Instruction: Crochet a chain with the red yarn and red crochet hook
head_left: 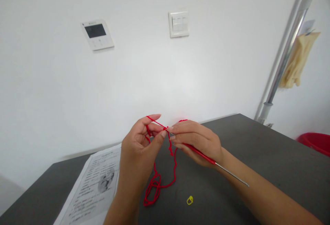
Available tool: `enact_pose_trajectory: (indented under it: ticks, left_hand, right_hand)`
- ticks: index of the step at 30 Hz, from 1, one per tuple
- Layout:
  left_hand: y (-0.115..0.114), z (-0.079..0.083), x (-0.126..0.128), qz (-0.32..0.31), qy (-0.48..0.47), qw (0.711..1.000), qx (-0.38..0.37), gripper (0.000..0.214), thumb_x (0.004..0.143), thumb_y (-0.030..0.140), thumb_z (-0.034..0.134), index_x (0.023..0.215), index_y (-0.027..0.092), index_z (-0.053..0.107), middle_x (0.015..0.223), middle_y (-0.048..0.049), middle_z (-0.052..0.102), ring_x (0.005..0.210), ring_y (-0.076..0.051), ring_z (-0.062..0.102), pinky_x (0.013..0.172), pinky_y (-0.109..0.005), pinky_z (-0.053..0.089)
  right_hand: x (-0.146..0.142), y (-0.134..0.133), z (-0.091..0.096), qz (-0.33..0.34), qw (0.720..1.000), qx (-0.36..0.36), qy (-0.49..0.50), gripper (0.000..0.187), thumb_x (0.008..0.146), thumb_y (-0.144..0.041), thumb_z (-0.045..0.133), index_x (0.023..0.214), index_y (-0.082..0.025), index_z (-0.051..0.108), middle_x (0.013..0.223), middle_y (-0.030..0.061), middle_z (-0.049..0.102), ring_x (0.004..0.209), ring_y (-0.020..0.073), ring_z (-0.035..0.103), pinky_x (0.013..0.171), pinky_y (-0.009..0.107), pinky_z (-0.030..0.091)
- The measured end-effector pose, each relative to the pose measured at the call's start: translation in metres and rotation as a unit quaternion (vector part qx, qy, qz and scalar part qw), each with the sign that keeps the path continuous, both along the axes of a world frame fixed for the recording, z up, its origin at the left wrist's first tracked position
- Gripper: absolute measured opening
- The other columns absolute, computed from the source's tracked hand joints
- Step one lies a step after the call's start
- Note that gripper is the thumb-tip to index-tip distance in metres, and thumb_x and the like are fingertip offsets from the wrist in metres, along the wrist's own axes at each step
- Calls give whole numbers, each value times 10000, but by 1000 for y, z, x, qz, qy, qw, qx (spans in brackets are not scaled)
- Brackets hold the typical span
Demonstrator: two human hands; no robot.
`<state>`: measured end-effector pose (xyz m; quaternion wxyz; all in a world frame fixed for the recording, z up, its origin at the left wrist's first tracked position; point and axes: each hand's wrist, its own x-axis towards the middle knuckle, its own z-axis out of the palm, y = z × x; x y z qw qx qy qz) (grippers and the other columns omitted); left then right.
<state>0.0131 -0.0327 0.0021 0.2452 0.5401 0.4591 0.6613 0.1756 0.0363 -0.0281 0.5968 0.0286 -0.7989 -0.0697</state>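
Note:
My left hand (pixel 140 146) pinches a small piece of red crochet work (pixel 165 128) between thumb and finger, and red yarn (pixel 156 119) runs taut over its raised index finger. In my right hand (pixel 197 139) is a crochet hook (pixel 199 152) with a red grip, held like a pen; its bare metal rear end points down to the right. The hook's front tip meets the work at my left fingertips, where the exact stitch is too small to make out. A short red tail hangs below. Loose yarn (pixel 152 192) lies looped on the dark table (pixel 219 197).
A printed sheet (pixel 90 183) lies at the left. A yellow stitch marker (pixel 190 200) rests near the front. Behind the table stands a white wall; a metal pole (pixel 288 49), hanging gloves (pixel 297 60) and a red basin (pixel 314 142) are at the right.

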Motion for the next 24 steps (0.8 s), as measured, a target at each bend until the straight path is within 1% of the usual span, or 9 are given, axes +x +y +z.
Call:
enact_pose_trajectory:
  ticks: [3, 5, 8, 10, 13, 15, 18, 21, 24]
  left_hand:
    - [4, -3, 1, -55, -66, 996, -11, 290, 729, 165, 791, 1006, 192, 714, 727, 48, 673, 658, -77, 615, 630, -176, 494]
    - [6, -6, 4, -82, -113, 990, -21, 281, 724, 162, 795, 987, 186, 701, 718, 55, 670, 659, -66, 617, 640, -163, 493]
    - [9, -9, 10, -86, -147, 985, -19, 280, 731, 158, 785, 987, 185, 674, 720, 60, 668, 678, -68, 632, 669, -168, 501]
    - [9, -11, 14, -56, -125, 991, -1, 275, 738, 156, 773, 984, 188, 654, 723, 60, 664, 680, -78, 631, 666, -182, 501]
    - [10, -10, 14, 15, -38, 999, 23, 274, 755, 157, 743, 1002, 192, 633, 734, 54, 656, 693, -102, 627, 671, -218, 499]
    - [11, -9, 11, 43, 22, 999, 22, 275, 771, 161, 719, 1028, 192, 624, 740, 49, 654, 696, -116, 619, 673, -238, 492]
    - [13, -7, 3, 45, 76, 996, 3, 275, 790, 180, 695, 1054, 192, 617, 756, 44, 656, 695, -125, 605, 666, -255, 478]
    - [15, -7, -5, 34, 99, 994, -11, 271, 802, 204, 686, 1062, 196, 611, 775, 38, 662, 714, -134, 602, 686, -271, 470]
    - [15, -7, -9, 37, 117, 992, -15, 258, 813, 225, 674, 1060, 198, 604, 776, 33, 666, 706, -142, 588, 689, -287, 456]
  right_hand:
    - [3, 3, 0, -15, 999, 44, -9, 134, 973, -126, 580, 1086, -129, 651, 1035, 155, 761, 1016, 184, 722, 902, 315, 623]
    - [4, 6, -2, -28, 997, 77, -14, 146, 966, -109, 582, 1094, -127, 648, 1028, 148, 764, 1037, 200, 717, 904, 317, 622]
    - [0, 10, -9, -46, 996, 78, -4, 138, 967, -133, 583, 1091, -137, 644, 1028, 141, 752, 1035, 211, 709, 893, 312, 620]
    - [-5, 12, -14, -52, 997, 46, 18, 155, 975, -154, 573, 1119, -157, 632, 1041, 130, 732, 1013, 201, 706, 880, 315, 619]
    - [-11, 13, -17, -51, 997, 29, 43, 172, 981, -162, 558, 1140, -174, 624, 1024, 119, 711, 964, 194, 701, 836, 330, 624]
    - [-11, 13, -16, -51, 998, 21, 29, 152, 984, -170, 558, 1120, -171, 624, 1010, 123, 712, 948, 199, 699, 796, 330, 628]
    - [-9, 11, -11, -51, 999, 7, -5, 119, 992, -175, 551, 1079, -151, 629, 1002, 138, 717, 940, 196, 701, 771, 320, 630]
    - [-6, 10, -6, -54, 998, 18, -23, 111, 991, -164, 551, 1047, -122, 637, 993, 157, 730, 933, 195, 707, 779, 312, 631]
    - [-5, 7, -3, -60, 997, 25, -34, 117, 995, -159, 540, 1048, -125, 639, 996, 158, 742, 949, 193, 719, 799, 306, 633]
